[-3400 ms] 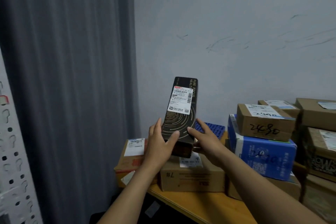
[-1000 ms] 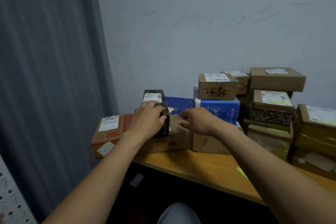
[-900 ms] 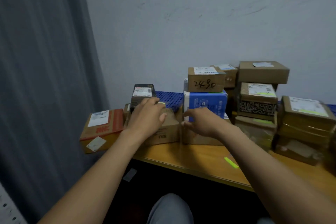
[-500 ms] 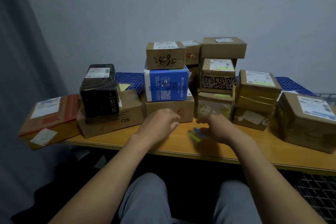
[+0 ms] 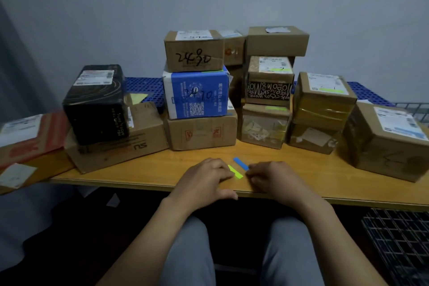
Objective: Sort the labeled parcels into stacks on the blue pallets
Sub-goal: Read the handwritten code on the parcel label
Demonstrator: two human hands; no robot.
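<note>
A black labeled box lies on a brown carton at the left, in front of the blue pallet. Beside it, a brown box marked 2490 tops a blue box and a brown carton. My left hand and right hand rest palm down on the wooden table near its front edge, holding no parcel. Left fingertips touch a green strip. Right fingertips touch a blue strip.
More labeled cartons stand to the right: a patterned box in a tall stack, a taped box and a large carton. A red-and-white carton overhangs the table's left end. A wire grid lies low at the right.
I set the black box down on the left carton and let go. Both hands drew back to the table's front edge, onto the coloured strips. My view swung right and down.
</note>
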